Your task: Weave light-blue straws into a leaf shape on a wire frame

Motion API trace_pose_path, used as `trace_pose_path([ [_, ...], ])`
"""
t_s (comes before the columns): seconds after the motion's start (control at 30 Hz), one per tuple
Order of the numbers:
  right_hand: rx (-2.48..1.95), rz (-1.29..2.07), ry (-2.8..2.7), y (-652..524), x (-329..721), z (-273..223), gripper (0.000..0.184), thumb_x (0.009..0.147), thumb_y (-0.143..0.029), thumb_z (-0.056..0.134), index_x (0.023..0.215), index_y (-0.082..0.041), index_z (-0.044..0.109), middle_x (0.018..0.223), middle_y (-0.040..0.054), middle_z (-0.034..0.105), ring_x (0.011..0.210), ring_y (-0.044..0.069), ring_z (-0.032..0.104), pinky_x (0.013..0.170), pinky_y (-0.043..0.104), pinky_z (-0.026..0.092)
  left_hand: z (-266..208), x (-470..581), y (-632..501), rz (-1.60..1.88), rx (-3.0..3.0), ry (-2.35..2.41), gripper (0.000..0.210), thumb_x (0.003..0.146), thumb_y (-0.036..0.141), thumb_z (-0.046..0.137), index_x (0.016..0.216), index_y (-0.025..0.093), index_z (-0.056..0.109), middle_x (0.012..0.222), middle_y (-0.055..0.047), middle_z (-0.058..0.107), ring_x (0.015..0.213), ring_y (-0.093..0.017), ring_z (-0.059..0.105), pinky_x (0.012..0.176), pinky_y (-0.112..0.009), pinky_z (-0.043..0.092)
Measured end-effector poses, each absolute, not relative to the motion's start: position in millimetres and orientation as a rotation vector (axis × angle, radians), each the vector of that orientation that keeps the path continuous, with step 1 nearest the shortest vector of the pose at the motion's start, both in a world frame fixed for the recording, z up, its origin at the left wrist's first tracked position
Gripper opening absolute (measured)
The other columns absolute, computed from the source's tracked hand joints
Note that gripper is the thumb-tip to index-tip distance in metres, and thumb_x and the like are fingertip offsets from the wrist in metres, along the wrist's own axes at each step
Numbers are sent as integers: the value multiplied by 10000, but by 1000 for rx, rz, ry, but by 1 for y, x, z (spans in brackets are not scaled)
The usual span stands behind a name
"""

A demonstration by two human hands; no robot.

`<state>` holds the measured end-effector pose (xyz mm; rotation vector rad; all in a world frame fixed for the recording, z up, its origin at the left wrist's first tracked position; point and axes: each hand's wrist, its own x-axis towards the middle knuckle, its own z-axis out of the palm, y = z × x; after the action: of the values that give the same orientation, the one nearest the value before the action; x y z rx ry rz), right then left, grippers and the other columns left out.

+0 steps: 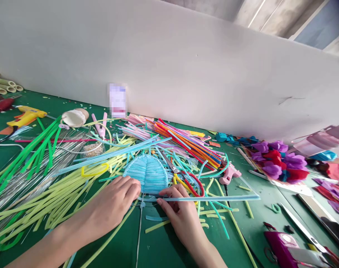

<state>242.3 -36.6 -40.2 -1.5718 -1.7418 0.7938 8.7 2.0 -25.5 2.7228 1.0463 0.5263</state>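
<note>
A light-blue rounded leaf shape (146,173), made of pipe cleaners packed side by side, is in front of me with a thin wire stem (139,227) running down from it. My left hand (117,199) is closed at the leaf's lower left edge, its fingertips partly hidden. At the lower right edge my right hand (180,208) pinches a long light-blue pipe cleaner (227,198), which stretches out to the right. Just beyond that hand lie scissors (190,182) with red and yellow handles.
Yellow-green pipe cleaners (60,203) and thin wires (74,154) cover the left. Behind lies a colourful bundle (183,143). A yellow glue gun (28,114), a pink glue gun (229,173), purple and red flowers (281,160) and a phone (324,216) rest on the green table.
</note>
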Motion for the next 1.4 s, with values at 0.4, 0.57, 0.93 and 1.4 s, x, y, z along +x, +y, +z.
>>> trace_pose_path([
  [0.4,-1422,613,-1954,-43,240,-38,96,916,-286,609,878,-239,683,827,30,631,718,162,605,639,273,492,-30,-7,2,709,2594,1049,213,977,145,359,955,231,553,929,-32,708,823,-171,650,887,-332,498],
  [0.57,-1219,324,-2148,-42,236,-29,93,922,-229,601,947,-255,687,1090,77,661,1037,239,592,901,392,481,-26,-9,3,664,2536,1116,227,999,204,334,947,215,555,892,-54,730,849,-171,673,837,-288,522],
  [0.93,-1236,552,-2204,-21,222,-38,122,945,-269,575,843,-225,625,838,25,674,801,190,582,721,310,459,-26,-5,2,813,2493,1196,178,1000,263,389,999,223,562,855,-34,659,802,-185,637,728,-300,512],
  [1.4,-1230,567,-2077,-21,216,-50,90,911,-270,634,836,-227,655,821,15,673,791,187,560,732,321,446,-40,-39,-11,853,2226,1456,153,916,355,586,877,233,669,886,-29,650,834,-191,642,725,-278,509],
])
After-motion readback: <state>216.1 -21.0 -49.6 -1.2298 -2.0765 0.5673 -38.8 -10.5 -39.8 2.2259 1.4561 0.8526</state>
